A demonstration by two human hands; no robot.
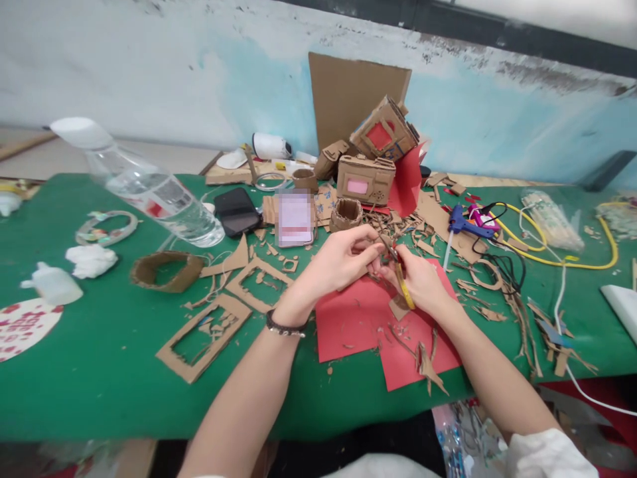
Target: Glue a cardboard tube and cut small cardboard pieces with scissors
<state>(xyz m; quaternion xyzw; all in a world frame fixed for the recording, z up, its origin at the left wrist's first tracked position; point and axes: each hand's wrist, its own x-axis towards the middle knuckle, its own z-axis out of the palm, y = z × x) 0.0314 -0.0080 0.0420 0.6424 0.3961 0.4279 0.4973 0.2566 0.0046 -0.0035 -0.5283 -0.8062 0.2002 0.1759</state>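
My right hand (423,280) is closed around a pair of scissors (405,291) with a yellow handle. Their dark blades point up and left toward my left hand (346,257). That hand has its fingers bent and pinched together, and what lies between them is too small and hidden to name. Both hands are above red paper sheets (348,330) strewn with brown cardboard scraps (425,366). A small loose cardboard piece (399,307) sits just under the scissors. Beyond my left hand stands a short cardboard ring (347,214).
Cardboard frames (199,368) and a larger cardboard ring (166,271) lie left. A water bottle (154,192) and black phone (237,212) are behind them. Cardboard camera models (367,180) stand at the back. A blue glue gun (462,222) and yellow cable (592,264) lie right.
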